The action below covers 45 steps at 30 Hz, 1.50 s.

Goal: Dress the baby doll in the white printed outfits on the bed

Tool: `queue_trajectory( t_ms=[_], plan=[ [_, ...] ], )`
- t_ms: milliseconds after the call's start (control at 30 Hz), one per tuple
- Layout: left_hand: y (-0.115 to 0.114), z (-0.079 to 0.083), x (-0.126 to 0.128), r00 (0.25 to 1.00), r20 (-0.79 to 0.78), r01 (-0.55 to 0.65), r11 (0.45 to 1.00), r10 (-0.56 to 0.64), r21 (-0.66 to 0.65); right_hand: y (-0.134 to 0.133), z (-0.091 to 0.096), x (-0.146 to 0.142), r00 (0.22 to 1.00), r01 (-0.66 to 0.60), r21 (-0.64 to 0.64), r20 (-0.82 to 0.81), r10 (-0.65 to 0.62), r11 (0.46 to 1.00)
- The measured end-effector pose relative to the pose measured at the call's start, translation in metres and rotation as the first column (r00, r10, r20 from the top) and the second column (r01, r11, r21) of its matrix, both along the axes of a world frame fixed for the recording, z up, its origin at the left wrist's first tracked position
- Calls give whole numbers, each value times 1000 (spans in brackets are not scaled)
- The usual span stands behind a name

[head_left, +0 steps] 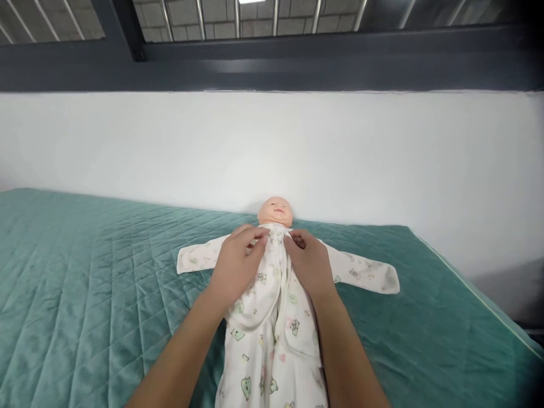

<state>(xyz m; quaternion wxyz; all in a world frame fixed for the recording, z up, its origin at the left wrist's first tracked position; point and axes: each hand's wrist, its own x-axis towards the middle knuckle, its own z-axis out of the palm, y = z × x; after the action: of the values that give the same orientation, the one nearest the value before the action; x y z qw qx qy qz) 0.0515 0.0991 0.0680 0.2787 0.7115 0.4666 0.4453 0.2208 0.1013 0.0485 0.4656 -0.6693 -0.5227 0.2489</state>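
White, in romper (259, 306) pinched by left hand (239, 258) and right hand (312, 263); lies vertically with doll's head (275, 212) pointing up-frame.

The doll (275, 211) is showing a smooth head that is looking like plastic or vinyl, with a faint sheen. Its outfit (301, 320) is looking like thin, soft, matt printed cloth, creasing and puckering along the front. The quilted cover (97, 283) underneath is appearing velvety, stitched lines ridging the fabric and the pile catching light in a low sheen. The wall (272, 147) is presenting a smooth, matt, painted-looking face. The window frame (272, 67) is looking like coated metal with a satin finish, while the bars (237, 20) are gleaming like polished metal.
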Motion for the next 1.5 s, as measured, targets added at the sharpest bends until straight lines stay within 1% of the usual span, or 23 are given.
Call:
queue_trajectory(
  t_ms=[33,100,167,233,300,367,467,533,600,733,833,900,1067,1200,1333,1500],
  plan=[
    [10,-3,5,1000,-21,-12,1000,12,-7,0,0,0,1000,7,2,0,-7,1000],
    [29,-4,16,988,-147,-56,997,47,-57,1,-2,3,1000,12,2,-28,-12,1000],
    [45,-3,26,968,-250,-61,992,32,-107,2,-3,9,997,-7,-4,-79,7,1000],
    [56,-3,34,961,-278,-42,990,4,-132,3,-4,15,989,-42,-11,-143,40,999],
    [60,-6,38,971,-240,-44,990,11,-132,4,-5,18,975,-67,-10,-211,64,998],
    [61,-11,39,987,-156,-71,987,49,-141,4,-5,16,968,-84,22,-236,87,996],
    [59,-17,36,996,-47,-87,984,80,-157,5,-6,11,979,-108,115,-162,126,988],
    [59,-19,34,996,-24,-84,987,82,-140,7,-7,8,982,-131,163,-117,151,978],
    [59,-19,33,996,-4,-84,989,84,-125,11,-8,8,979,-151,194,-105,174,969],
    [60,-21,31,996,37,-78,990,82,-115,25,-7,7,982,-177,237,-15,186,955],
    [62,-25,29,994,85,-55,990,66,-127,36,-5,6,980,-196,226,73,184,954],
    [64,-26,29,992,114,-37,988,55,-148,40,-4,5,979,-198,216,92,182,956],
    [66,-27,29,992,114,-39,984,59,-173,39,-7,5,982,-189,175,46,184,966],
    [66,-25,29,988,150,-14,985,40,-170,36,-7,6,984,-179,139,28,177,974],
    [66,-25,30,984,165,-30,984,60,-173,36,-6,4,986,-164,128,41,160,978],
    [66,-25,31,989,106,-88,983,106,-162,37,-4,3,981,-189,98,70,182,977]
  ],
)
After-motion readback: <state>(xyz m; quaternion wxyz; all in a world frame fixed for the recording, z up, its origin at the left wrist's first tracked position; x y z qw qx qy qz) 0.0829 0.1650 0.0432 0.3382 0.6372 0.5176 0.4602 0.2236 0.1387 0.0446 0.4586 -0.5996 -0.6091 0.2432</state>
